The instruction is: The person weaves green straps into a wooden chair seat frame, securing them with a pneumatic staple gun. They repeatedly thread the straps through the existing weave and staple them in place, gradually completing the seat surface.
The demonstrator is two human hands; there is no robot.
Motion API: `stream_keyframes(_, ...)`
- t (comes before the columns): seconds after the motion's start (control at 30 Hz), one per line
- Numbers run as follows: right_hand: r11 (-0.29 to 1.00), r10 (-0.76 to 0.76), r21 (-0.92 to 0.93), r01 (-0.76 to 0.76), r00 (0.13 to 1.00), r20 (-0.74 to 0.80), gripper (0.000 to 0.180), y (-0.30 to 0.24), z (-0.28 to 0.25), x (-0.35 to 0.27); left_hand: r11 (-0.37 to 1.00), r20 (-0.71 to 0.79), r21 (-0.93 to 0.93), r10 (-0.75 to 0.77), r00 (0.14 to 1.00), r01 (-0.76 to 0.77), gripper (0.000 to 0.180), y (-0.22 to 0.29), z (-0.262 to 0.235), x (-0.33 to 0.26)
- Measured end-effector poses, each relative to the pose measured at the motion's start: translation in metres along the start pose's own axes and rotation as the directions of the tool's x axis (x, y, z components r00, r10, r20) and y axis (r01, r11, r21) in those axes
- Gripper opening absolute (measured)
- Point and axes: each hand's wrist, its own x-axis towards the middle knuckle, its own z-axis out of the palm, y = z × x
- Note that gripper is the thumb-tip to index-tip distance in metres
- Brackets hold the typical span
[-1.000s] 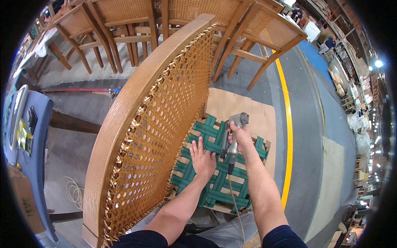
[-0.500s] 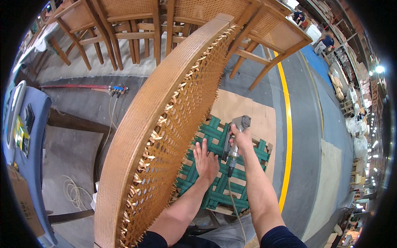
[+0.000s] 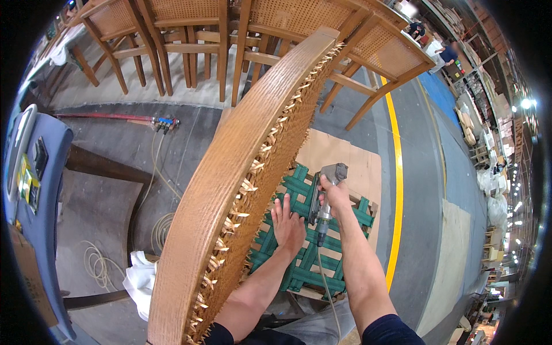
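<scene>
My right hand (image 3: 336,195) grips a grey air stapler (image 3: 333,172), its hose trailing down toward me. The tool stands over a seat of woven green webbing (image 3: 300,275) on a wooden frame. My left hand (image 3: 288,231) lies on the webbing just left of the stapler, fingers stretched out and holding nothing. Close by on the left, a large curved wooden frame (image 3: 218,184) with woven cane (image 3: 282,167) rises past my left forearm, cut cane ends sticking out along its edge. It hides part of the webbing's left side.
Cane-backed wooden chairs (image 3: 190,49) line the far side. At left are a blue padded piece (image 3: 49,172), a white cloth (image 3: 140,284), coiled hoses (image 3: 103,265) and a red pipe with blue valves (image 3: 165,123). A yellow floor line (image 3: 398,172) runs at right; people stand far off.
The caned frame has shifted right and turned, showing more of its wooden outer face and less cane. More of the white cloth and another coiled hose show behind it. Both hands stay nearly still.
</scene>
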Motion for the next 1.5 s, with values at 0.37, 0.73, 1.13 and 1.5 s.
stream_keyframes(0.37, 1.0, 0.009, -0.002, -0.009, 1.0, -0.002, 0.027, 0.006, 0.001, -0.003, 1.0, -0.007, 0.008, 0.009, 1.0, -0.009, 0.027, -0.002, 0.001, -0.001)
stream_keyframes(0.73, 1.0, -0.008, -0.003, 0.007, 0.999, -0.033, 0.026, 0.012, -0.009, -0.003, 1.0, -0.022, -0.013, 0.004, 1.0, -0.004, 0.025, -0.003, 0.001, 0.001)
stream_keyframes(1.13, 0.984, -0.012, 0.177, 0.031, 0.994, -0.109, 0.041, 0.015, -0.088, -0.091, 0.934, -0.132, -0.358, -0.076, 0.988, 0.024, 0.016, -0.01, -0.025, -0.026)
stream_keyframes(1.5, 0.91, 0.243, 0.414, 0.02, 0.783, -0.572, 0.052, 0.187, -0.338, -0.409, 0.365, 0.895, -0.248, -0.268, 0.357, 0.897, 0.049, -0.123, -0.064, -0.164)
